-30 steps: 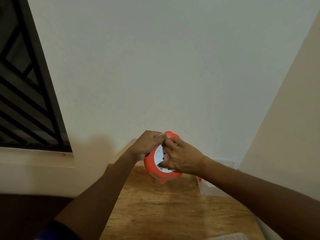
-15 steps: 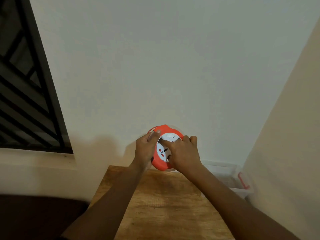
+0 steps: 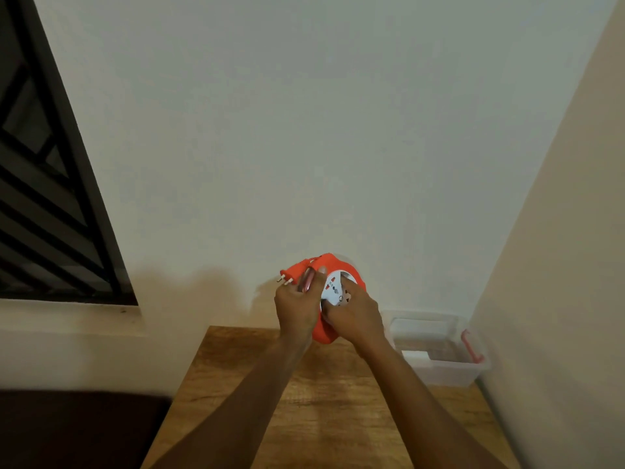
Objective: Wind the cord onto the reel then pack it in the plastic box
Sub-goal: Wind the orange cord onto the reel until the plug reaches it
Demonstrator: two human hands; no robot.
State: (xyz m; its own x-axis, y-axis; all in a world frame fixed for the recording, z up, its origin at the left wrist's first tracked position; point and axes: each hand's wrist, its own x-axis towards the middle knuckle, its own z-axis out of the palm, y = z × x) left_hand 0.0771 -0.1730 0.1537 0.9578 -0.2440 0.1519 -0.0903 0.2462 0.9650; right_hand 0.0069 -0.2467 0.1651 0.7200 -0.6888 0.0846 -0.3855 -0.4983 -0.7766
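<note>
An orange cord reel (image 3: 324, 333) with a white socket face (image 3: 338, 289) is held up in both hands above the far end of the wooden table (image 3: 324, 418). My left hand (image 3: 296, 309) grips the reel's left rim, and the orange plug (image 3: 294, 273) with its two pins sticks out above those fingers. My right hand (image 3: 353, 314) grips the reel from the right, fingers on the white face. The cord itself is mostly hidden in the reel. A clear plastic box (image 3: 439, 367) with an orange latch (image 3: 470, 346) sits open on the table's far right corner.
A pale wall rises right behind the table and another wall closes in on the right beside the box. A dark barred window (image 3: 44, 204) with a sill is at the left. A dark area lies left of the table.
The reel has turned in my hands, and the plug now shows at its upper left. Both hands stay on the reel. The view has shifted, showing more of the plastic box.
</note>
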